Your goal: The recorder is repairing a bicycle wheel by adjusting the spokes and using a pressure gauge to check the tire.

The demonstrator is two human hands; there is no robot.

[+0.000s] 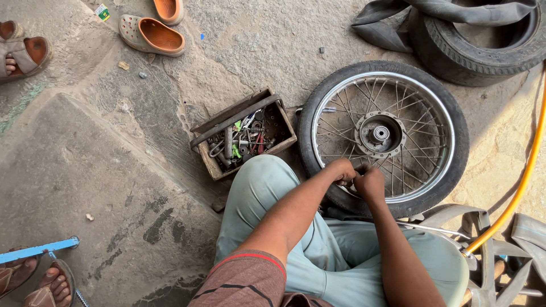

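Observation:
A spoked motorcycle wheel (384, 136) with its black tyre lies flat on the concrete in front of my knees. Both hands meet at its near rim. My left hand (341, 170) is closed over the rim edge, and my right hand (369, 183) is closed right beside it, touching it. Whatever the fingers pinch is hidden between them. The silver hub (380, 133) sits in the wheel's middle, beyond my hands.
A wooden box of wrenches and small tools (243, 133) stands left of the wheel. A second tyre with a loose inner tube (475, 40) lies at top right. A yellow hose (520, 182) runs down the right. Orange clogs (152, 35) and other people's sandalled feet (34, 281) are around.

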